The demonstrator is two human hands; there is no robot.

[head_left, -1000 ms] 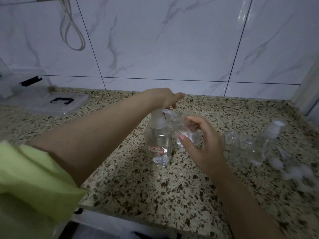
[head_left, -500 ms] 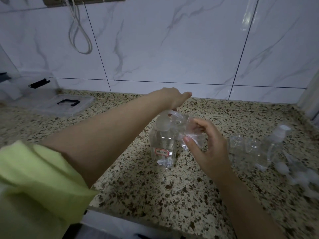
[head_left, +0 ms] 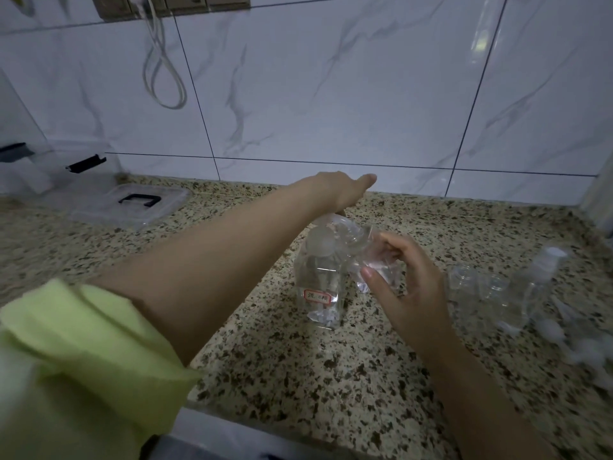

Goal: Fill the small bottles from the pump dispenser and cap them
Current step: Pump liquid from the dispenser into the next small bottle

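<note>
Left hand: the left hand (head_left: 341, 190) reaches over the top of the clear square plastic pump dispenser with a red-bordered label (head_left: 320, 287); its palm rests on the pump head, the fingers lie straight and point toward the back edge of the desk, curled round nothing.
Right hand: the right hand (head_left: 403, 287) pinches a small clear plastic bottle (head_left: 374, 260) between thumb and curled fingers, holding it tilted with its mouth toward the dispenser's spout.
Pump dispenser: stands upright on the speckled granite desk (head_left: 298, 376), near the middle, about halfway between the front and back edges; clear liquid shows inside.
Small bottle in the hand: just beside the dispenser on its right, lifted off the desk; whether its mouth touches the spout cannot be told.
Other small bottles: two open clear small bottles (head_left: 477, 287) stand side by side toward the right edge of the desk, with a clear spray bottle with a white cap (head_left: 540, 277) just to their right.
Loose caps: blurred white plastic caps (head_left: 570, 340) lie near the right edge, in front of the spray bottle.
Far left: a clear plastic storage-box lid with a black handle (head_left: 132, 204) lies flat near the back left corner.
Wall: white marbled tiles (head_left: 331, 94) rise behind the back edge, with a looped white cable (head_left: 166, 71) hanging on them.
Sleeve: a light green sleeve (head_left: 83, 353) covers the upper left arm.
</note>
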